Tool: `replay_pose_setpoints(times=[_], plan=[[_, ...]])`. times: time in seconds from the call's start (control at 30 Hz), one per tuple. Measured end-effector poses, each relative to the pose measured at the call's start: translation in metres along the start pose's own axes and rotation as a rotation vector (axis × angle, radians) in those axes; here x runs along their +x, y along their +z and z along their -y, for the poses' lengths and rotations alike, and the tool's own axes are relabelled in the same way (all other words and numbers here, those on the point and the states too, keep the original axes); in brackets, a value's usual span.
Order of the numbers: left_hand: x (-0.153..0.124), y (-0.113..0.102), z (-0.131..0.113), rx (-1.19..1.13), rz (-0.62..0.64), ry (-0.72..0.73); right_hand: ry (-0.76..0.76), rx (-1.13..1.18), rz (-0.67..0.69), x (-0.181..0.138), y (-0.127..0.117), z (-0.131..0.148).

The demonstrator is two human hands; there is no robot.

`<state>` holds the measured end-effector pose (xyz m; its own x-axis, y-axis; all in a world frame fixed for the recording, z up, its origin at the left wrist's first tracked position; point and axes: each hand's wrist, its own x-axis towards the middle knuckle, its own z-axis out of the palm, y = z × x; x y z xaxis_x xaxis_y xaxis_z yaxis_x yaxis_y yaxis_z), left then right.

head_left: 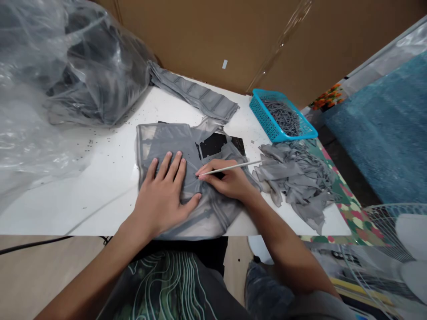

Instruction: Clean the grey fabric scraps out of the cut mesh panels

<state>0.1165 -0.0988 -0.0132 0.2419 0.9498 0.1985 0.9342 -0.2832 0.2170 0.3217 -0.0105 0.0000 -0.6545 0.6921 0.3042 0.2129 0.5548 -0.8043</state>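
Note:
A sheer grey fabric piece with seams lies spread on the white table, a black plate showing through a gap in it. My left hand rests flat on the fabric, fingers spread and holding nothing. Pinched in my right hand is a thin pale rod; its tip meets the fabric just right of my left fingers. Whether the rod is a pen or another tool is too small to tell. Beyond the fabric lies a folded grey strip of similar cloth.
A blue basket of tangled grey strips stands at the back right, with a heap of grey cloth scraps before it. A large clear bag of dark stuff fills the left. A cardboard wall closes the back.

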Motion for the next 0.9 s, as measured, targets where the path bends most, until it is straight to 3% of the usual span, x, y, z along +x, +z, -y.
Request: replay_pose_setpoints(times=[0.47,0.73,0.9], plan=[[-0.002,0.001,0.001,-0.058,-0.028,0.017,-0.074,-0.064,0.051,0.0,0.0,-0.004],[-0.002,0.0,0.001,-0.037,-0.009,0.015,-0.171,-0.327,0.08,-0.002,0.006,-0.006],[-0.002,0.001,0.0,-0.021,-0.008,0.022,-0.107,-0.408,-0.047,0.002,0.017,-0.005]])
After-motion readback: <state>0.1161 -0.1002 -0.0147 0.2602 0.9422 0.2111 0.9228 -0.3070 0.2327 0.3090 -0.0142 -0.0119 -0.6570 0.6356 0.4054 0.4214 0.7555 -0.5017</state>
